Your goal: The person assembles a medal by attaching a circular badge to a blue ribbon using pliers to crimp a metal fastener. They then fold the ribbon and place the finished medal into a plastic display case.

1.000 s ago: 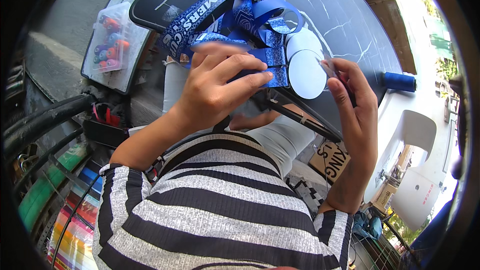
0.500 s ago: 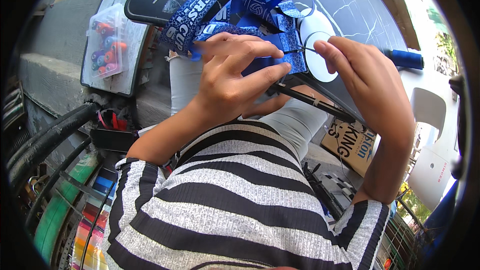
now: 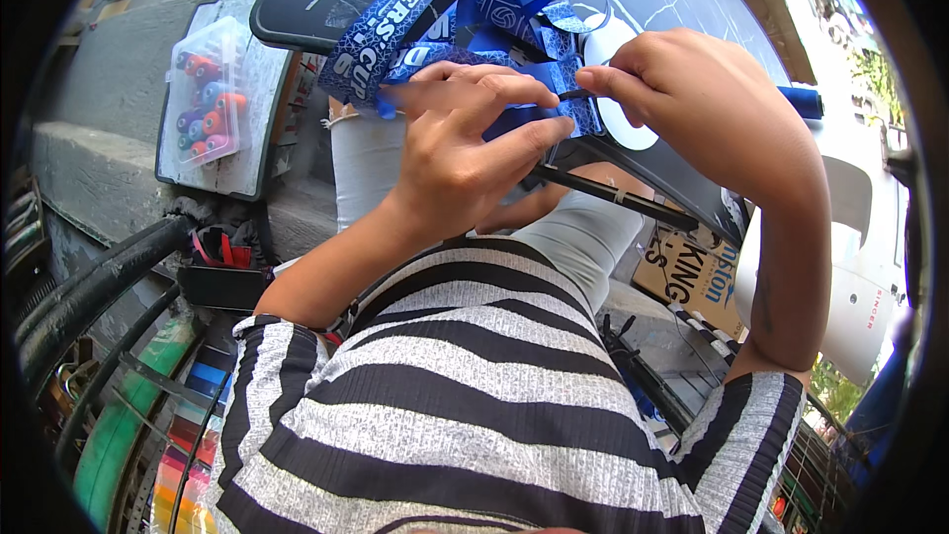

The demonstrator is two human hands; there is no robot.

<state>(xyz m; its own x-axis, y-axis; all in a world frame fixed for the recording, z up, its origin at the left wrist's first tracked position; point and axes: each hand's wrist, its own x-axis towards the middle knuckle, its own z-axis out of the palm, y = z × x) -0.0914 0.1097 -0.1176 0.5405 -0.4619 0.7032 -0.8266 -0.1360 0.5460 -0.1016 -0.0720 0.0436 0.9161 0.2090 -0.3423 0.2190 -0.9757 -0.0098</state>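
A black table [image 3: 682,0] with white veining is seen beneath and beyond both hands. A white sewing machine [image 3: 835,267] is noted beside the right forearm and is partly covered by it. Printed blue ribbon [image 3: 405,20] is found heaped on the table just beyond the left hand, one length being curved out to that hand's left and a flat stretch being laid between the two hands. A pale board [image 3: 262,89] is seen well to the left of the left hand. A brown cardboard box [image 3: 692,277] is placed below the right hand, nearer the body. A clear plastic box [image 3: 208,89] is set on the board. The right hand [image 3: 682,89] is held palm down, fingers folded, thumb pointed toward the left hand; its grip is hidden, and what is held cannot be told. The left hand [image 3: 465,129] is laid over the near ribbon, forefinger and thumb parted; whether ribbon is gripped by the other fingers cannot be told. A white disc [image 3: 621,126] is partly covered by the right hand. A blue thread spool [image 3: 806,101] is seen right of that hand. Small coloured spools [image 3: 208,124] are contained in the clear box. A thin dark strip [image 3: 573,94] is visible between left forefinger and right thumb
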